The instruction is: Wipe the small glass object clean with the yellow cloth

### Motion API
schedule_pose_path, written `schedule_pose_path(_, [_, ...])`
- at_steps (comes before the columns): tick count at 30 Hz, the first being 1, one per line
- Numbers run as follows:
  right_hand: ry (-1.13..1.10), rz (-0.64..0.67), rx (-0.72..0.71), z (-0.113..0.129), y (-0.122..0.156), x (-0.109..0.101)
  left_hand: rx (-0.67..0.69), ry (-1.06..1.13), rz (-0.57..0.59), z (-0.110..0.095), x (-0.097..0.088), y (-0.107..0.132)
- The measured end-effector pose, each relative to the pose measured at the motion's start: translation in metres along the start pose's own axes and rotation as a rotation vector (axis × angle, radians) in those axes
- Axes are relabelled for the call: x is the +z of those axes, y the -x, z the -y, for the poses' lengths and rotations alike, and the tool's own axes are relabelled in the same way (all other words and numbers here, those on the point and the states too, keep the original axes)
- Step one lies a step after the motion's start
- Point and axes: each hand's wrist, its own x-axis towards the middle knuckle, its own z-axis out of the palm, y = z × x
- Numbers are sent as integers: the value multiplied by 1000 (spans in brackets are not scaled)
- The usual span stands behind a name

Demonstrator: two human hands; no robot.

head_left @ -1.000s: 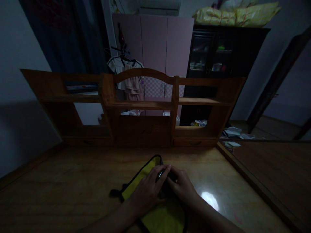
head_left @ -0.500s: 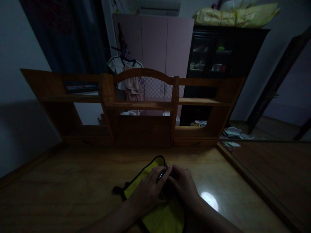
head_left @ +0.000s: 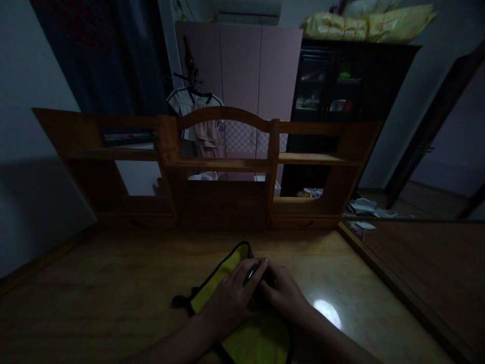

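A broad, pale-brown platform of varnished wood (head_left: 113, 283) fills the lower view, a round white reflection (head_left: 328, 313) shining to the right of the person's arms. Along its far edge stands a brown wooden shelf unit (head_left: 220, 164) with an arched middle and a low drawer on either side. On the platform, nearer the person, a yellow piece of fabric with black edging (head_left: 261, 336) lies at a slant, partly covered by both forearms. Over it the left hand (head_left: 231, 296) and right hand (head_left: 286, 290) come together, fingertips meeting. The left grip is grasping a small, dark, partly glossy object (head_left: 258, 298) between the hands, above the fabric; its shape is lost in shadow. The right fingers are bent beside it, but whether that grip holds anything cannot be told. Smallest, a black fabric tab (head_left: 180, 302) sticks out from the left corner of the fabric.
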Motion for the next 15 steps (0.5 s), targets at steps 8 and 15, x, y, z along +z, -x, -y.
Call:
schedule_pose_path(8, [-39, 1, -35, 1, 1, 0, -6, -23, -8, -1, -1, -1])
schedule_pose_path(15, [-2, -34, -18, 1, 1, 0, 16, -18, -28, -1, -1, 0])
